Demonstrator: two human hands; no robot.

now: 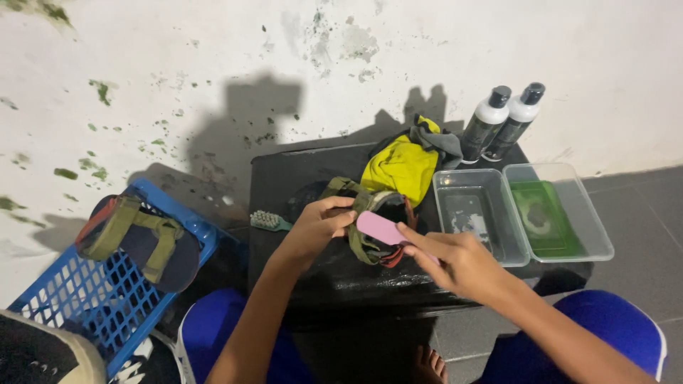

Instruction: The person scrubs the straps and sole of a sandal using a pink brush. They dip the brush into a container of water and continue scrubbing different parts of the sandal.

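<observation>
My left hand (318,225) grips a sandal with olive-green straps (364,213) that rests on a low black table (284,178). My right hand (455,257) holds a flat pink block (380,228) and presses it against the sandal's side. The sandal's sole is mostly hidden behind the pink block and my fingers.
A green-handled brush (267,221) lies left of my left hand. Behind the sandal sits a yellow and grey cloth (405,165). Two clear tubs (478,213) (562,213) and two bottles (486,125) (517,121) stand at right. A blue basket (107,291) with another sandal (135,235) stands at left.
</observation>
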